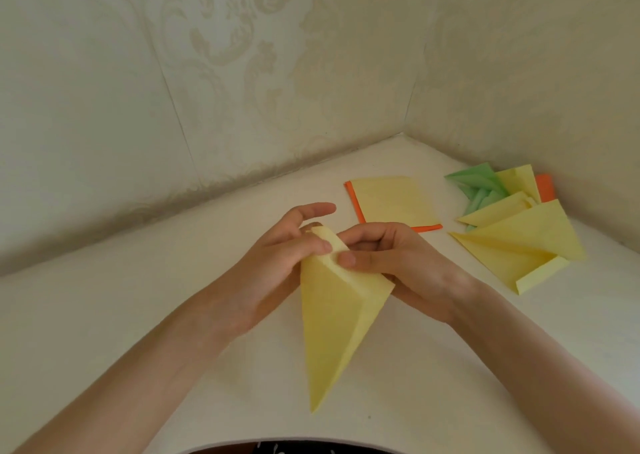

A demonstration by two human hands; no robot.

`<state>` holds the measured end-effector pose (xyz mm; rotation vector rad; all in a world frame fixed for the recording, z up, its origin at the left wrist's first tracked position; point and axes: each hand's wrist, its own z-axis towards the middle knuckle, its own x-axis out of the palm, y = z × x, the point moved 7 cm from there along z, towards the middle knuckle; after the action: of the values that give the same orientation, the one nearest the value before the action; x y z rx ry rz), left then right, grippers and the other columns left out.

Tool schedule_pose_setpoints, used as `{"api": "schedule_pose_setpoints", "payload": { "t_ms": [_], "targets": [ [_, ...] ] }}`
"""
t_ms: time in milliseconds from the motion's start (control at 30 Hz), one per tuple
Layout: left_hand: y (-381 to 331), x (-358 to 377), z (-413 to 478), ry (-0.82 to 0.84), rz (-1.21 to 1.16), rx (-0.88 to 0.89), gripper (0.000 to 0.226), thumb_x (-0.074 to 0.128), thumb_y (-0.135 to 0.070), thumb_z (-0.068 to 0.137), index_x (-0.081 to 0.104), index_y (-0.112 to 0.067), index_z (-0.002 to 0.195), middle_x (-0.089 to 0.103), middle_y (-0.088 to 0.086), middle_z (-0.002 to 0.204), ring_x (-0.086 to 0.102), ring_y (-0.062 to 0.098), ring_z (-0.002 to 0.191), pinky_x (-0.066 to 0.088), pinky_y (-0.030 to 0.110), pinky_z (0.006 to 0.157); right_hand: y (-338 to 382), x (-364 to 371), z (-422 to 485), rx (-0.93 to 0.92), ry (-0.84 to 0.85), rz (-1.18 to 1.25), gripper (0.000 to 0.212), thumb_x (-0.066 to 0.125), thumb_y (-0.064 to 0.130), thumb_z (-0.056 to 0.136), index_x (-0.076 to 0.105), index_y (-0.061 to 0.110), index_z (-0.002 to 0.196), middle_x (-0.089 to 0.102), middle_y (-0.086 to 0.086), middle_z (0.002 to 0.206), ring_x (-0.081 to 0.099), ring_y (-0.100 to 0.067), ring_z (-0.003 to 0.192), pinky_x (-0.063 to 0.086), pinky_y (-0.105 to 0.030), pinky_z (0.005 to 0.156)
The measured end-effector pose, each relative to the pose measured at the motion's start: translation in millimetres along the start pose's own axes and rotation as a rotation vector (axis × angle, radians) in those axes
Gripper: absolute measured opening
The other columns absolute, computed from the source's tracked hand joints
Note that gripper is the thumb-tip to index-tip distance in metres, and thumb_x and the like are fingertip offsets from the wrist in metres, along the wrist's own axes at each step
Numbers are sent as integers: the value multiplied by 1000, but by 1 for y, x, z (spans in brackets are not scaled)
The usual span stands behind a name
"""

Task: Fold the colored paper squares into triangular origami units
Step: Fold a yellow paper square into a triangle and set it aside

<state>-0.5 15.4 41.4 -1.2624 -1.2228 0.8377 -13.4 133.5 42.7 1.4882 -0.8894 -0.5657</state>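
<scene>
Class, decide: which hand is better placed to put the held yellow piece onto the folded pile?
Probably the right hand: both pinch the yellow piece, but the folded pile lies on its side; the left hand would cross over.

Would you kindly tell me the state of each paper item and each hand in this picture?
Yellow paper: folded into a long triangle, held at its top end by both hands.
Left hand: pinches the paper's top, index finger raised.
Right hand: fingers curled, pinching the same end.
Stack: unfolded, yellow sheet over orange, flat on the table.
Pile: folded yellow, green and orange pieces, overlapping.
</scene>
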Motion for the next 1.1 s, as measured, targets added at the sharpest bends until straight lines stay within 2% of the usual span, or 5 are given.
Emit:
{"api": "schedule_pose_setpoints", "payload": {
  "t_ms": [233, 433, 567, 833, 1100],
  "targets": [
    [-3, -24, 3, 74, 150, 41, 39, 71, -1, 68, 64, -12, 104, 67, 3, 90, 65, 15, 83, 53, 22, 75, 7, -32, -2, -12, -269, -127, 20, 70, 5, 79, 66, 11, 97, 67, -12, 82, 63, -18, 70, 50, -23, 60],
    [4, -38, 3, -51, 253, 15, 27, 70, -23, 70, 72, -9, 93, 72, 12, 91, 68, 20, 83, 56, 31, 82, 8, -23, 0, -50, -243, -348, 17, 69, 2, 81, 65, 12, 94, 70, -7, 75, 65, -13, 67, 51, -22, 60],
    [5, -37, 1, -43, 286, 21, 13, 69, -13, 74, 71, -7, 85, 72, 10, 87, 68, 17, 79, 55, 23, 73, 5, -18, 0, -45, -234, -395, 19, 70, 2, 80, 66, 15, 94, 70, -8, 79, 65, -14, 69, 51, -23, 62],
    [3, -51, 1, -176, 285, 79, 11, 63, 4, 83, 68, -7, 83, 65, 6, 82, 65, 15, 72, 54, 20, 68, -14, -34, -1, 138, -270, -130, 11, 64, 4, 85, 64, 12, 93, 70, -8, 82, 65, -16, 71, 53, -27, 65],
    [3, -51, -2, -179, 171, 69, 15, 67, -13, 67, 77, -22, 73, 73, -3, 94, 66, 12, 92, 49, 28, 92, -9, -36, -4, 11, -363, -65, 25, 55, 0, 89, 71, 18, 84, 62, 1, 70, 53, -8, 56, 42, -17, 50]
  ]
}}
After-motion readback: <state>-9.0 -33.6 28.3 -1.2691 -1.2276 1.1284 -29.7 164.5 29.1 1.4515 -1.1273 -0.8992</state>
